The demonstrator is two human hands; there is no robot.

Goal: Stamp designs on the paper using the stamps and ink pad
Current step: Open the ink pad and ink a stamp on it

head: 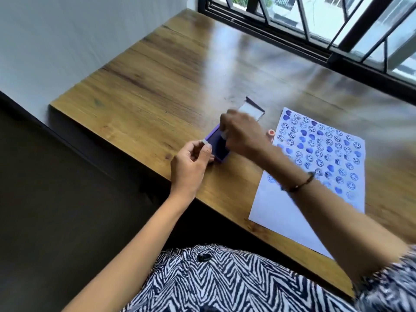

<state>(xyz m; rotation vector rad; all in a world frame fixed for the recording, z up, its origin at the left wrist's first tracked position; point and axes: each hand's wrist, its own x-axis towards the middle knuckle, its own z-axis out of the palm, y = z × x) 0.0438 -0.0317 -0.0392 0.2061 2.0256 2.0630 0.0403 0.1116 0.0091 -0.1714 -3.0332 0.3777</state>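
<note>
A purple ink pad (pixel 217 149) lies open near the table's front edge. My left hand (pixel 191 167) grips its near end. My right hand (pixel 242 134) is over the pad, fingers closed on a small pale stamp (pixel 225 134) that touches the ink surface. To the right lies a white sheet of paper (pixel 292 212) covered in several rows of blue smiley faces and hearts. A small orange-topped stamp (pixel 270 134) stands between the pad and the paper.
The ink pad's lid (pixel 253 110) lies just behind my right hand. The wooden table (pixel 157 86) meets a white wall on the left and a barred window (pixel 337 25) at the back. A dark floor lies below the table's front edge.
</note>
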